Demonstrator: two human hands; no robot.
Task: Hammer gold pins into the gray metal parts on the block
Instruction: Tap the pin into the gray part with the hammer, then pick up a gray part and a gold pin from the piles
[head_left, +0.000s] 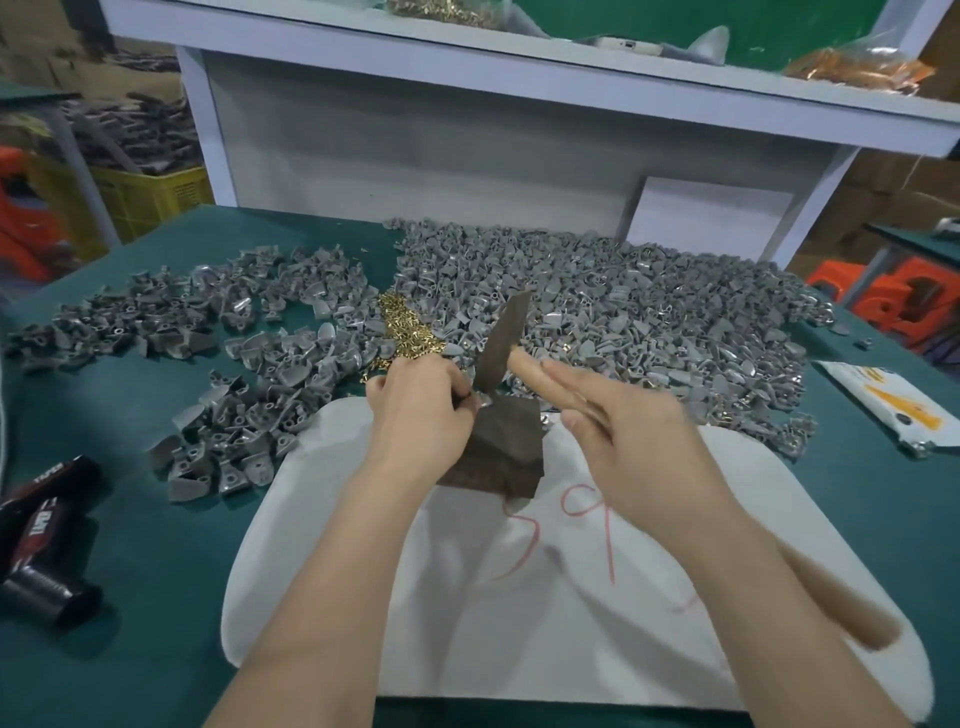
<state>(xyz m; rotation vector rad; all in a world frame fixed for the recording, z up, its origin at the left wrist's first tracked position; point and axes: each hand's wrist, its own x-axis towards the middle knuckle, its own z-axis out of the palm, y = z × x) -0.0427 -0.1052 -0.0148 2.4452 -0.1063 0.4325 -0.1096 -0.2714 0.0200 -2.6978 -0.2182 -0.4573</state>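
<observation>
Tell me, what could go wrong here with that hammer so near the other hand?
1. The left hand pinches a gray part on the block, right beside the head of the hammer gripped by the right hand; a stray blow might hit the fingers.
2. The block sits on a white pad; a strike might shift or tip it.

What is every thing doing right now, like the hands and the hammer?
Hammer, raised, tilted, blurred.
Block, sitting on the white pad.
Left hand, pinching a gray part on the block.
Right hand, gripping the hammer.
Gold pins, loose heap.
Gray parts pile, spread across the table.
</observation>
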